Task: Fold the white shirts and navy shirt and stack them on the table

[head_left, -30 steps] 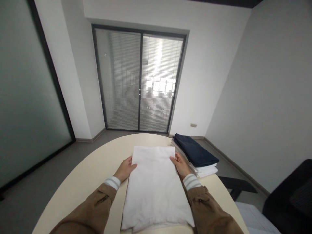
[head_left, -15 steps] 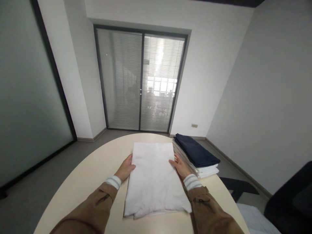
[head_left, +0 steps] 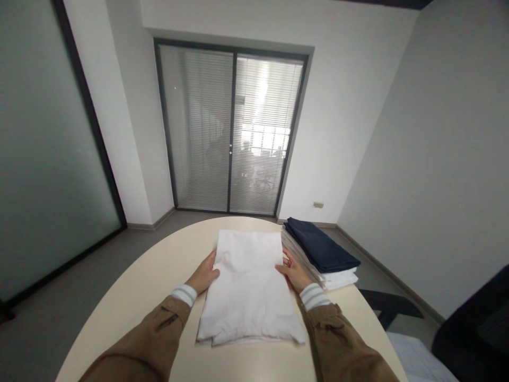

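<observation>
A folded white garment (head_left: 250, 286) lies on the pale round table (head_left: 159, 281) in front of me, its kind unclear. My left hand (head_left: 204, 271) grips its left edge, thumb on top and fingers partly hidden at the side. On the opposite edge, my right hand (head_left: 293, 269) holds it the same way, thumb over the cloth. The near edge of the garment is uneven, with layers showing. A slight wrinkle runs in the cloth close to my left thumb.
To the right stands a stack of folded white clothes (head_left: 338, 279) with a navy folded garment (head_left: 322, 245) on top. A black chair (head_left: 477, 323) is at the lower right, near white cloth (head_left: 417, 355). Beyond the table are glass doors with blinds (head_left: 230, 132).
The near end of the white garment has shifted away from me and slightly left. A wrinkle has appeared near my left thumb. Both hands keep their hold.
</observation>
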Available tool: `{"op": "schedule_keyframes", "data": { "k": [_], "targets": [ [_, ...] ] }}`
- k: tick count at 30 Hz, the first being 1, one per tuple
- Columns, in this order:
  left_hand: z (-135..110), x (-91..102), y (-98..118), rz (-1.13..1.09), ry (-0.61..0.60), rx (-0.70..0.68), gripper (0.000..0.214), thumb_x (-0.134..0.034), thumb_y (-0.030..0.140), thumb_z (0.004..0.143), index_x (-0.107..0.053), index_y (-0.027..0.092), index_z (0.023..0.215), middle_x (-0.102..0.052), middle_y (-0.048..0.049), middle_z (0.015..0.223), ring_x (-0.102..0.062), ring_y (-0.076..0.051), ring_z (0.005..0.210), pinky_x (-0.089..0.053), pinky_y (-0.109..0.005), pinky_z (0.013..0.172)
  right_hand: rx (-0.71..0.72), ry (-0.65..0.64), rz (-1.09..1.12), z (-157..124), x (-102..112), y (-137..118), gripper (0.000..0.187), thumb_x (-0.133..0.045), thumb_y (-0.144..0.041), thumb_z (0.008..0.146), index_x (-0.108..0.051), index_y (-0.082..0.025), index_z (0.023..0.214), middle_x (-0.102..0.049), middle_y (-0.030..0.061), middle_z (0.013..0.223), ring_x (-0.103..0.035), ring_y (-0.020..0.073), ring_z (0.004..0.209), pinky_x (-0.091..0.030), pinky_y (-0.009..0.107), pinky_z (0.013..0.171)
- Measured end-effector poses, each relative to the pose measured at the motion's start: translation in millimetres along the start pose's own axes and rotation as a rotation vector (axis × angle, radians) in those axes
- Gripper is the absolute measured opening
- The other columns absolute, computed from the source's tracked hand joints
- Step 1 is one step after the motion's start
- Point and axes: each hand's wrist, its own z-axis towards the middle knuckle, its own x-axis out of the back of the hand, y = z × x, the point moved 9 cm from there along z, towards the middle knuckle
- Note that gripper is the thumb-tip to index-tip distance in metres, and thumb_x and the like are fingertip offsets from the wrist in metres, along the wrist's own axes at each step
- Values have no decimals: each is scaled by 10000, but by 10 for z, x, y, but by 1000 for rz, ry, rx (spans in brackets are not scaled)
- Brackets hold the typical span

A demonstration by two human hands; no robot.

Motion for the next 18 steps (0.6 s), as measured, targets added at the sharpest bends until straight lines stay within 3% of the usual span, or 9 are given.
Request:
{"op": "schedule_keyframes", "data": {
  "k": [6, 8, 13, 18],
  "targets": [
    [55, 76, -35, 12, 24, -20, 664, -664, 133, 593, -580, 137, 1252, -742, -115, 1082, -680, -293, 1051, -543, -383, 881, -50, -109, -54, -46, -100, -8, 1107, -808, -255, 623, -186, -329, 1535, -709, 74, 1196, -701, 326, 1023, -562, 510, 862],
    [82, 104, -45, 20, 32, -28, 569, -701, 173, 602, -631, 125, 1165, -753, -119, 1039, -689, -297, 1024, -542, -391, 880, -62, -144, -91, -63, -129, -9, 1119, -826, -253, 605, -206, -334, 1533, -708, 80, 1200, -708, 330, 1003, -558, 516, 868],
    [80, 151, 16, 23, 97, -92, 434, -773, 235, 622, -686, 118, 1031, -761, -119, 1009, -712, -278, 922, -540, -382, 865, -50, -116, -102, -37, -102, 1, 689, -822, -359, 628, -575, -246, 1261, -744, 94, 1108, -714, 327, 967, -541, 514, 902],
    [54, 159, -47, 13, 158, -9, 390, -821, 233, 579, -708, 118, 934, -774, -96, 890, -719, -282, 848, -558, -371, 786, -13, -59, -110, 0, -30, 12, 471, -831, -376, 614, -661, -232, 1030, -764, 84, 1012, -718, 328, 937, -522, 527, 942]
  ]
}}
